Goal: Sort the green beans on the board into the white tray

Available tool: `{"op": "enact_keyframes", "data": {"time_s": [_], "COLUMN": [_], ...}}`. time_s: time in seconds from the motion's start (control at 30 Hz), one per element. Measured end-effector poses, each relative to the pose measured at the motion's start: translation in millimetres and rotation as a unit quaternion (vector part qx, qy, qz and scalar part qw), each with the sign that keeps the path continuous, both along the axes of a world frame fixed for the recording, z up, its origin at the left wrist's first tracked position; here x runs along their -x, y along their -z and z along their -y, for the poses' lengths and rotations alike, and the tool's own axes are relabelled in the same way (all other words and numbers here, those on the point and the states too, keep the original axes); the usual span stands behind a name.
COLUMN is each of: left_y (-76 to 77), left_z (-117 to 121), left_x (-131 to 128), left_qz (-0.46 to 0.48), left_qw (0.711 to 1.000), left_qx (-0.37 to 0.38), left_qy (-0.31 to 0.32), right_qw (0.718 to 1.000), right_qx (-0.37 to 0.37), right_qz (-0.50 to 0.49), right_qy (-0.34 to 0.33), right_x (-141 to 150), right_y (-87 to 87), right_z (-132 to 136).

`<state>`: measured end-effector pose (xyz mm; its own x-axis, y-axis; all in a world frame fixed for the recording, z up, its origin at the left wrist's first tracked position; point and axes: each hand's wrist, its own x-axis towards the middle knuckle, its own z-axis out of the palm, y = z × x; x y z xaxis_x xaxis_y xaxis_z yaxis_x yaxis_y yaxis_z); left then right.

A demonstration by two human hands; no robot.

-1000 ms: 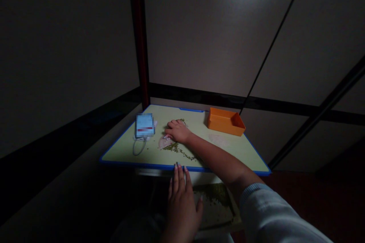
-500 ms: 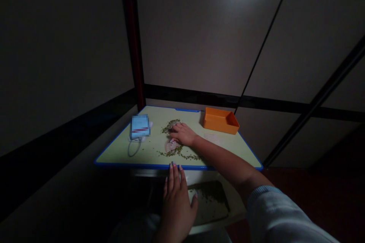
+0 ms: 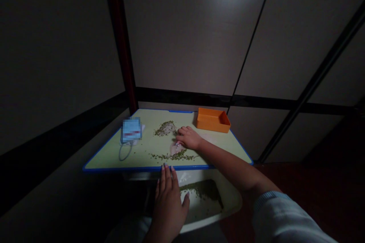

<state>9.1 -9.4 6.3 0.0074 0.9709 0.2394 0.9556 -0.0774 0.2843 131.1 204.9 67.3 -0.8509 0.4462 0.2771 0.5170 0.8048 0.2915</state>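
My right hand [image 3: 188, 138] lies palm-down on a pale green cutting board [image 3: 114, 159] with a blue rim, its fingertips on a pale pinkish piece of raw meat [image 3: 177, 149]. Green-brown flecks [image 3: 164, 128] form a small heap just beyond that hand, and a loose line of flecks [image 3: 173, 157] lies nearer me. My left hand [image 3: 168, 205] is spread and empty below the board, its fingertips at the near blue rim. A white basin [image 3: 225, 201] under the near edge holds more green flecks [image 3: 203, 193].
An orange rectangular tray [image 3: 213, 120] stands at the far right of the board. A blurred blue packet [image 3: 131, 130] with a thin looped cord [image 3: 124, 153] lies at the left. Pale wall panels and a dark red post [image 3: 119, 38] rise behind.
My right hand and the pale piece have slid right and nearer me across the board, uncovering the far heap of flecks. My left hand stays at the rim, and the view has shifted.
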Motion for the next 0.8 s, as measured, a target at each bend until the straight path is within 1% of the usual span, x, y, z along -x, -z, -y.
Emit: {"op": "enact_keyframes", "data": {"time_s": [0.2,0.37,0.53,0.8], "left_y": [8.0,10.7,15.8,24.4], "left_z": [-3,-5,-9,-14], "left_x": [2,4,6,9], "left_qz": [0.000,-0.009,-0.006,-0.001], "left_qw": [0.999,0.999,0.998,0.995], "left_qx": [-0.040,-0.048,-0.063,-0.103], "left_qy": [0.001,0.001,0.004,0.007], "right_qw": [0.999,0.998,0.997,0.991], "right_qx": [0.012,0.014,0.016,0.042], "right_qz": [-0.016,-0.026,-0.041,-0.069], "right_qy": [0.027,0.051,0.065,0.108], "right_x": [-18,-29,-36,-43], "right_y": [-2.3,-2.7,-1.6,-1.5], "right_z": [11,20,28,37]}}
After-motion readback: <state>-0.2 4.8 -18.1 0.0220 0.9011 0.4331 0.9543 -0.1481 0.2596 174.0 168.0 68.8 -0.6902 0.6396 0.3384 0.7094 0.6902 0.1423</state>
